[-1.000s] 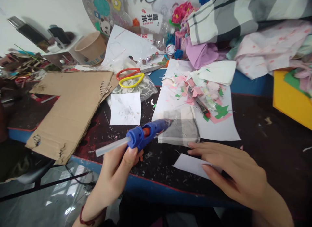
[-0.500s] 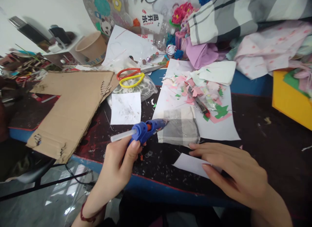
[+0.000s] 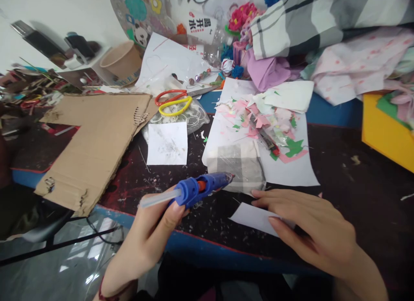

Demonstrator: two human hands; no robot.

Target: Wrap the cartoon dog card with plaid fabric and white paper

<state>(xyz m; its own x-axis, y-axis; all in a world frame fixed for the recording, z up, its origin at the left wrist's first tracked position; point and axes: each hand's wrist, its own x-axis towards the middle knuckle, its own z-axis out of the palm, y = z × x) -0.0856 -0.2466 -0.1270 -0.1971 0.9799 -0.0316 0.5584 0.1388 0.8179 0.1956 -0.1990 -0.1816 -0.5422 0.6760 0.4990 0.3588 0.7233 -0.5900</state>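
Now the left hand, closed around the blue glue gun, has brought the nozzle nearer and slightly right, over the near part of the checked cloth, so attention has probably shifted there. The cloth lies partly on the white sheet. Well apart, the right hand stays put, fingers loosely extended at the cloth's near right corner, thumb by the paper strip; whether it presses, one cannot tell.

Glue gun nearer right hand
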